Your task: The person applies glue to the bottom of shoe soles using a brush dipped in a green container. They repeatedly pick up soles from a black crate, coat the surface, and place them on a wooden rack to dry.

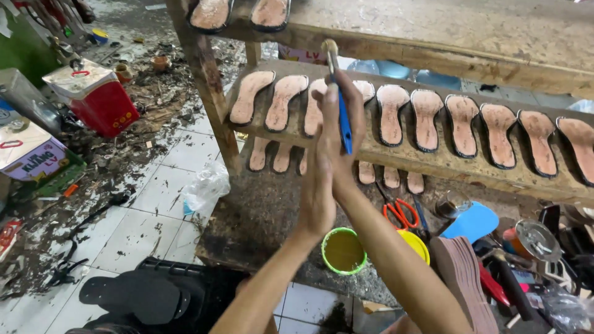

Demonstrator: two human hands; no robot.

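Both hands are raised and pressed together, palm to palm: the right hand (340, 117) and left hand (317, 192) clamp a blue-handled brush (342, 111) upright between them, bristles level with the shelf's (445, 162) front edge and its row of soles (427, 120). If the hands' pressure slackens, I judge the brush could slip down toward the green glue pot (343, 251).

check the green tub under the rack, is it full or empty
Not empty: the green tub stands upright and uncovered, with yellowish liquid well up its inside. How deep it goes, the picture cannot tell.
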